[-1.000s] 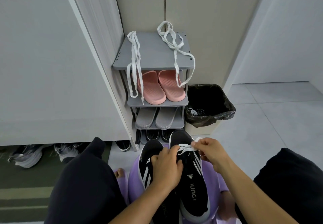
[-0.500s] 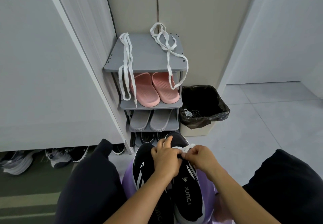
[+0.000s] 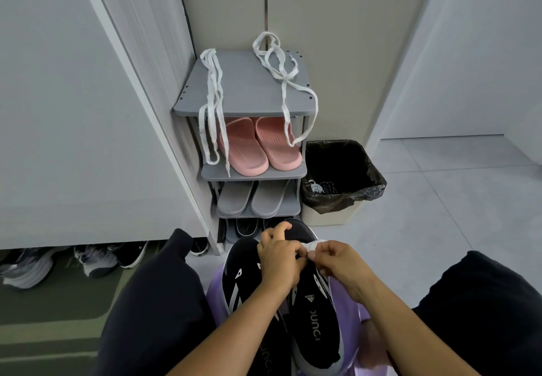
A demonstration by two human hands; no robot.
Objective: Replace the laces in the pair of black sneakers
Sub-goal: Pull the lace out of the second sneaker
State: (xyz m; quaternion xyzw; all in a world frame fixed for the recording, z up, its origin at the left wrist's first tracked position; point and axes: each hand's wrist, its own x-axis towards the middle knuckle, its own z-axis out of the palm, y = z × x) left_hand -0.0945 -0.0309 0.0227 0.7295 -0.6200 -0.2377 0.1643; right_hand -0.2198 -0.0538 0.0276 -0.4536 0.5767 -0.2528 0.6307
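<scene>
Right in front of the grey shoe rack [image 3: 249, 91], the black sneakers [image 3: 315, 317] lie side by side on a purple stool [image 3: 350, 302], toes toward the rack. Our left hand [image 3: 278, 261] has its grip curled tight on the top of one sneaker, and our right hand [image 3: 337, 267] has its grip pinched on a bunched white lace [image 3: 314, 245] there. Two spare laces [image 3: 211, 82] hang over the rack's top shelf, pink slippers [image 3: 249, 152] sit one shelf below, and a black-lined bin [image 3: 346, 196] stands just beside the rack.
</scene>
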